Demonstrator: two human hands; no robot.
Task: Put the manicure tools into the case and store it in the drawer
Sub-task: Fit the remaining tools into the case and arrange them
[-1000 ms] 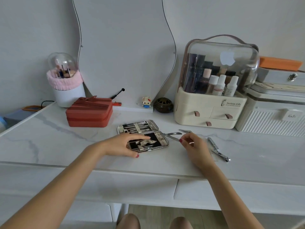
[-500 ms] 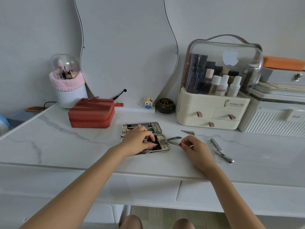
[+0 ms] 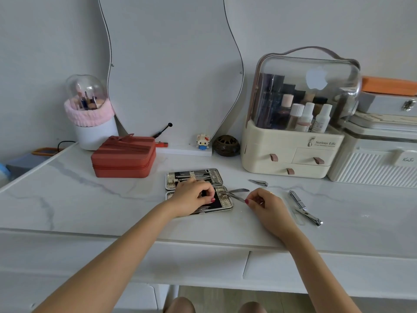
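Nearest the front edge of the vanity top (image 3: 67, 199), the person's two hands work over the open manicure case (image 3: 225, 203), which lies flat with both halves spread so the elastic loops face up. The left hand (image 3: 191, 196) rests curled on the nearer half, fingers bent down onto the lining, probably pinning the case so it does not slide, though whether it pinches a loop or a tool beneath cannot be told from this angle. Just right of the case, the right hand (image 3: 266, 203) pinches the handle end of a slim steel tool (image 3: 237, 194), whose tip points left over the case's right edge, lined up to slip under a strap.

Further right, two nail clippers (image 3: 303, 207) lie loose on the marble, well apart from the case, and a smaller clipper (image 3: 259, 182) sits nearer the back, so several pieces remain to be packed. The case's far half (image 3: 194, 177) already carries a row of tools.

Towards the back edge stand a red zip box (image 3: 124, 160) on the left and a cream cosmetics organiser (image 3: 291, 154) on the right. The drawer front (image 3: 327, 269) below the top is closed.
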